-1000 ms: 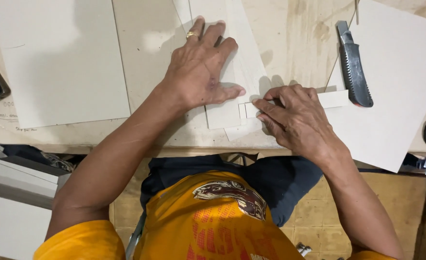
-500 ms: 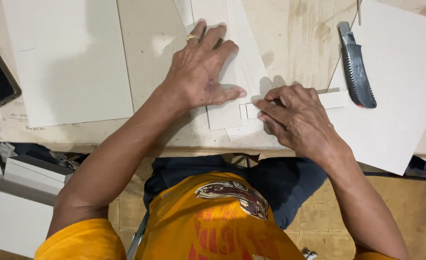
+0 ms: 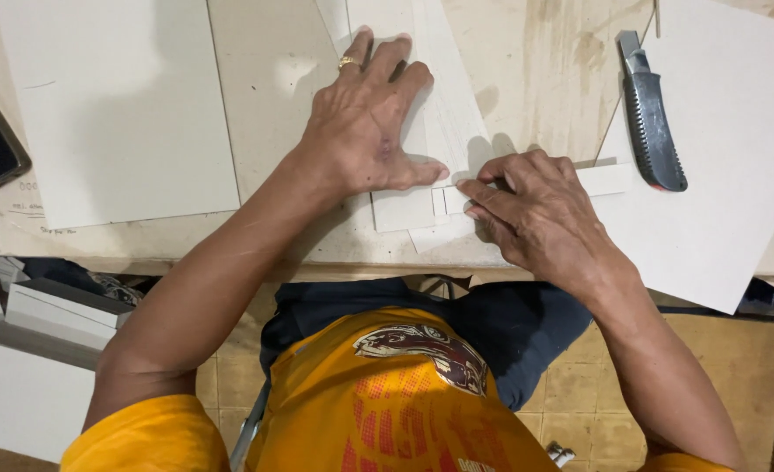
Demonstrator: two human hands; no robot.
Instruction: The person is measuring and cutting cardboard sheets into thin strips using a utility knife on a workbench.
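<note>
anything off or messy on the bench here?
Nothing damaged. The utility knife lies loose, half on the big white sheet, apart from the right hand. The left hand presses flat on stacked paper strips, which are fanned unevenly.

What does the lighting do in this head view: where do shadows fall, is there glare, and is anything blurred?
Head view: sharp overall, no glare; even, soft light. The left hand and right hand cast soft shadows up onto the white card strips; the utility knife stays crisp; floor tiles below the table edge are dimmer.
</note>
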